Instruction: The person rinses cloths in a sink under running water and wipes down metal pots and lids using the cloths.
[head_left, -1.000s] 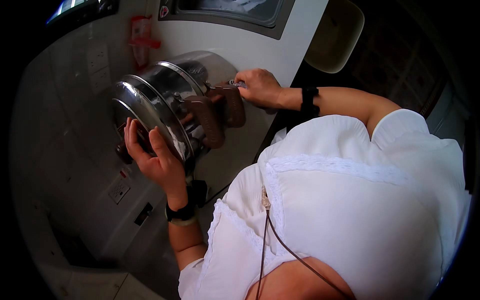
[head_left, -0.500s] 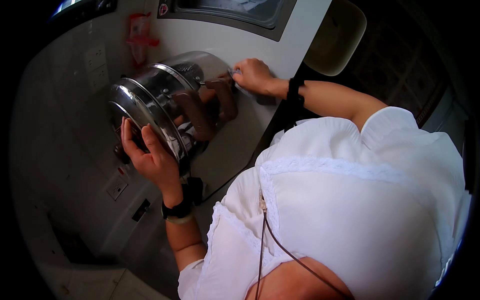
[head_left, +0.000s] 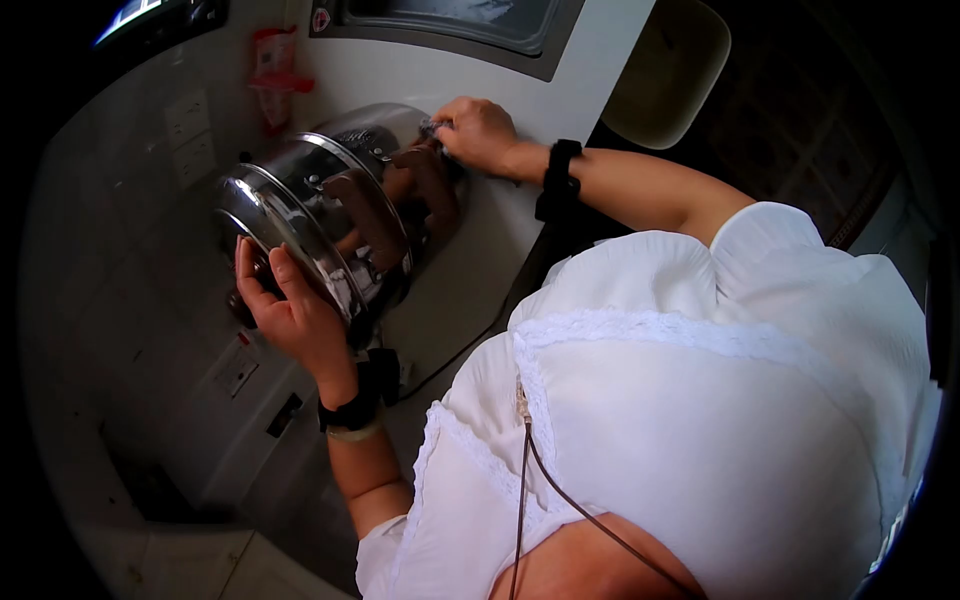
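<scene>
A shiny steel pot (head_left: 290, 185) with a lid and brown handles (head_left: 365, 215) stands on the white counter, its lid end toward the lower left of the view. My left hand (head_left: 295, 310) rests against the lid (head_left: 265, 205) with fingers stretched out and thumb apart. At the pot's far end, my right hand (head_left: 485, 135) is closed around a small crumpled grey wad (head_left: 432, 130), possibly a scourer or cloth. The wad is beside the upper brown handle and seems to touch the steel. Part of the lid is hidden behind my left hand.
A sink (head_left: 450, 25) is set into the counter (head_left: 580, 90) at the top. A pale basin (head_left: 670, 75) is past the counter's edge. A red packet (head_left: 275, 80) and wall sockets (head_left: 190, 130) are on the left. A dark cable (head_left: 455, 358) crosses the counter.
My right hand has moved left along the pot with the grey wad, closer to the upper handle. My left hand stays on the lid with hardly any shift.
</scene>
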